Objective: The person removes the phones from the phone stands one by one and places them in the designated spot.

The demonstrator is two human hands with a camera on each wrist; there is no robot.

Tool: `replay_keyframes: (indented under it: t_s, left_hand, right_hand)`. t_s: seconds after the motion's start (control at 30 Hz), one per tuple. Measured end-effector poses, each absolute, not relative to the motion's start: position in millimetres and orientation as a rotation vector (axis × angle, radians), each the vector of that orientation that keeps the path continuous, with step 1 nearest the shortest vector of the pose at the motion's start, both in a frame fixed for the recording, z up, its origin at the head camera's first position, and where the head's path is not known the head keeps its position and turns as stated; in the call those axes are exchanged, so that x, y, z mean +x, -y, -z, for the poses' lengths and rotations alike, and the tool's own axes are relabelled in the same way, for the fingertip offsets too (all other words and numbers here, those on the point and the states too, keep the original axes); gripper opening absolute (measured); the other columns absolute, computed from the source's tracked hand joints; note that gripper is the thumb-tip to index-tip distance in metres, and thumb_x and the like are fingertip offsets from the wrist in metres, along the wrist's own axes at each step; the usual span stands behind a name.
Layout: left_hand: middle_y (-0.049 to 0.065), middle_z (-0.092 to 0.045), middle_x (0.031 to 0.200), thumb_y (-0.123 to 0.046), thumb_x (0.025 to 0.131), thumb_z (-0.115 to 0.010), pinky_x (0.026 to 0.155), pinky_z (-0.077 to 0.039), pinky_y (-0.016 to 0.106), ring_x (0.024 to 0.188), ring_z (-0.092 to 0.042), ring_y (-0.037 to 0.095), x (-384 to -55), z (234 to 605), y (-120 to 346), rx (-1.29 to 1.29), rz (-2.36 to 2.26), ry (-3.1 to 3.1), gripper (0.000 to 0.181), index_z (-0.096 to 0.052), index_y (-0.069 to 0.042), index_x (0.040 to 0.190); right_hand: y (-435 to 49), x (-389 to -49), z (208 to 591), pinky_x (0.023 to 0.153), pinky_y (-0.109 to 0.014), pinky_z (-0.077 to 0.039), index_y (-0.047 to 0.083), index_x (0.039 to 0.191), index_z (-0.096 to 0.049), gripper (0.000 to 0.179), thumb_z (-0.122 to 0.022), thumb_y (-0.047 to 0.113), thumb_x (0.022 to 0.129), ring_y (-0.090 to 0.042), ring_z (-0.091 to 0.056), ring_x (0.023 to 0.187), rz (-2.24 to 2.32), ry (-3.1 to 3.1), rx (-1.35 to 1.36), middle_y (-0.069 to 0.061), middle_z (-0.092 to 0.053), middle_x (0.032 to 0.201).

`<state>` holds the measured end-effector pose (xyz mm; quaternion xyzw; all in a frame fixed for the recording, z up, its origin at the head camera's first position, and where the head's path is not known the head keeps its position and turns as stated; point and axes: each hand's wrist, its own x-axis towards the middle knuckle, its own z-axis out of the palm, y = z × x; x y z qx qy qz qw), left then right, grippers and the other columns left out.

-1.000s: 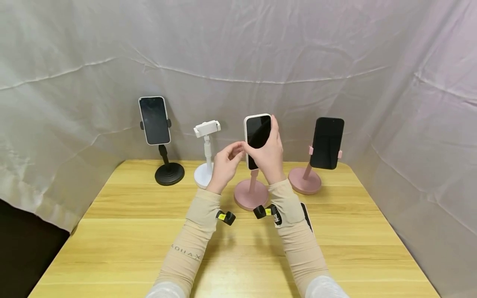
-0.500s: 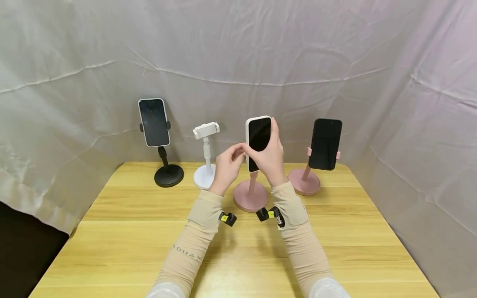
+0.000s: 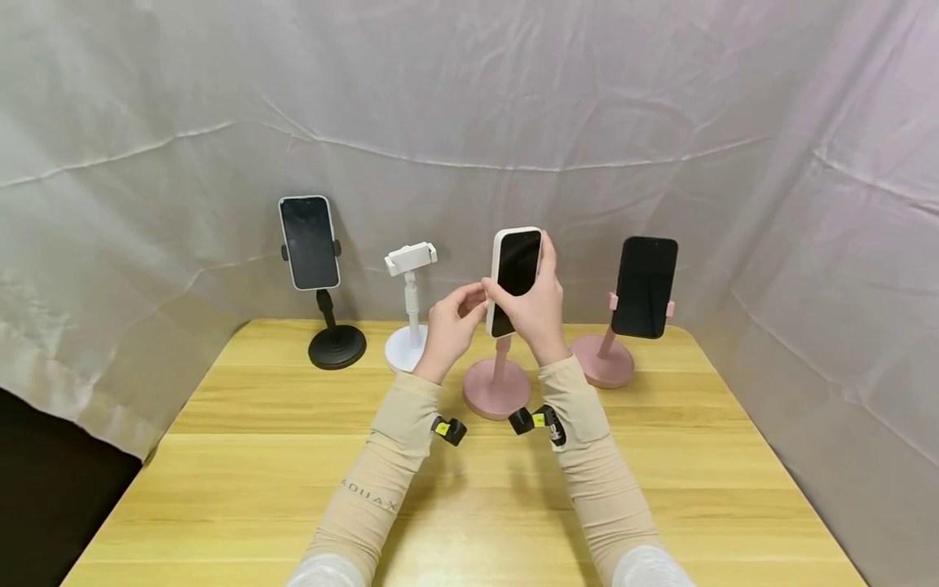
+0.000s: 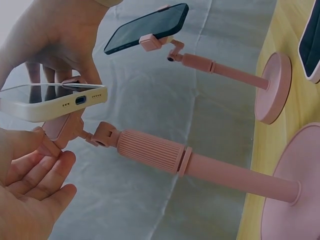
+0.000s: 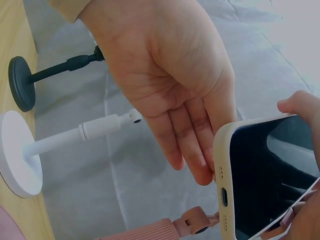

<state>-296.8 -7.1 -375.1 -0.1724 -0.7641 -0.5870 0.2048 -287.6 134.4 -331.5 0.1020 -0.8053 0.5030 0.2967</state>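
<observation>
In the head view, my right hand [image 3: 539, 314] holds a white-cased phone [image 3: 518, 265] upright in front of the clamp of a pink phone stand [image 3: 496, 390], thumb across the screen and fingers along its far side. My left hand [image 3: 451, 330] is at the phone's left edge. The left wrist view shows the left thumb and fingers pinching one end of the pink clamp [image 4: 62, 130], right under the phone. In the right wrist view, the phone's charging port [image 5: 224, 197] faces the camera, and the right hand shows only partly at the right edge.
A black stand [image 3: 337, 346] carries a phone at the left, beside a white stand [image 3: 412, 302] with a bare clamp. At the right, another pink stand [image 3: 601, 360] bears a dark phone [image 3: 645, 285]. Another phone [image 4: 312, 42] lies on the wooden table [image 3: 469, 505]. Grey cloth hangs behind.
The held phone and the right hand have shifted slightly right, and the phone has turned a little. The left fingers stay at the clamp. The right forearm now covers the phone lying on the table.
</observation>
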Motion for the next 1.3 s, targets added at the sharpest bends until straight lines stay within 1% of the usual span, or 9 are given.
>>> replay_keyframes:
  t_s: [0.07,0.13,0.3,0.4,0.63,0.73,0.87,1.07,1.3]
  left_hand:
    - [0.016,-0.073,0.106,-0.011,0.092,-0.067,0.080,-0.056,0.027,0.095,-0.070,0.026,-297,375,7,-0.484,1.662,2.127,0.029,-0.067,-0.001,0.119]
    - [0.016,-0.073,0.106,-0.010,0.092,-0.067,0.082,-0.056,0.028,0.097,-0.070,0.026,-297,375,7,-0.488,1.681,2.121,0.029,-0.066,-0.001,0.119]
    - [0.015,-0.073,0.110,-0.010,0.093,-0.066,0.086,-0.057,0.031,0.101,-0.069,0.025,-299,375,7,-0.502,1.733,2.102,0.029,-0.066,-0.003,0.120]
    - [0.014,-0.072,0.112,-0.013,0.093,-0.066,0.088,-0.057,0.031,0.103,-0.069,0.024,-299,375,6,-0.513,1.765,2.092,0.029,-0.066,-0.004,0.121]
    - [0.016,-0.073,0.109,-0.017,0.092,-0.067,0.089,-0.057,0.034,0.101,-0.069,0.025,-302,372,5,-0.510,1.759,2.097,0.031,-0.066,-0.003,0.120]
    - [0.016,-0.073,0.108,-0.016,0.092,-0.067,0.087,-0.057,0.031,0.099,-0.069,0.024,-305,373,5,-0.511,1.751,2.102,0.030,-0.066,-0.003,0.119]
    - [0.016,-0.072,0.108,-0.016,0.092,-0.067,0.084,-0.055,0.026,0.099,-0.068,0.023,-311,375,6,-0.513,1.762,2.095,0.029,-0.066,-0.003,0.119]
    - [0.016,-0.071,0.112,-0.014,0.093,-0.066,0.090,-0.056,0.029,0.104,-0.068,0.024,-322,378,7,-0.501,1.799,2.081,0.029,-0.066,-0.003,0.120]
    - [0.017,-0.070,0.114,-0.013,0.094,-0.065,0.093,-0.055,0.031,0.105,-0.067,0.025,-335,379,8,-0.506,1.828,2.063,0.030,-0.064,-0.004,0.123]
  right_hand:
    - [-134,-287,330,0.091,-0.051,-0.050,0.025,0.155,-0.017,0.105,-0.082,0.043,0.075,-0.035,-0.057,0.112,-1.344,2.121,0.285,-0.019,-0.051,0.139]
    - [-134,-288,328,0.094,-0.050,-0.049,0.026,0.155,-0.017,0.105,-0.082,0.041,0.075,-0.033,-0.056,0.116,-1.347,2.089,0.313,-0.017,-0.050,0.142]
    - [-135,-286,315,0.110,-0.048,-0.041,0.023,0.156,-0.016,0.103,-0.082,0.033,0.077,-0.024,-0.045,0.136,-1.376,1.951,0.422,-0.008,-0.035,0.156]
    - [-137,-282,305,0.114,-0.046,-0.038,0.021,0.156,-0.016,0.102,-0.082,0.030,0.078,-0.020,-0.040,0.141,-1.390,1.881,0.459,-0.005,-0.028,0.160]
    - [-148,-272,297,0.116,-0.041,-0.035,0.017,0.156,-0.015,0.102,-0.081,0.024,0.078,-0.016,-0.037,0.143,-1.373,1.851,0.452,-0.005,-0.026,0.161]
    - [-154,-270,298,0.118,-0.039,-0.033,0.016,0.156,-0.015,0.102,-0.081,0.022,0.078,-0.015,-0.034,0.145,-1.360,1.856,0.444,-0.005,-0.024,0.161]
    - [-163,-266,302,0.119,-0.039,-0.032,0.016,0.156,-0.015,0.101,-0.080,0.024,0.079,-0.015,-0.032,0.146,-1.354,1.865,0.416,-0.005,-0.023,0.162]
    - [-178,-258,314,0.123,-0.039,-0.024,0.024,0.156,-0.014,0.104,-0.082,0.026,0.078,-0.011,-0.020,0.150,-1.423,1.922,0.322,0.003,-0.015,0.164]
    - [-193,-251,336,0.122,-0.042,-0.024,0.028,0.156,-0.013,0.104,-0.082,0.025,0.077,-0.011,-0.021,0.150,-1.450,1.972,0.251,0.006,-0.015,0.163]
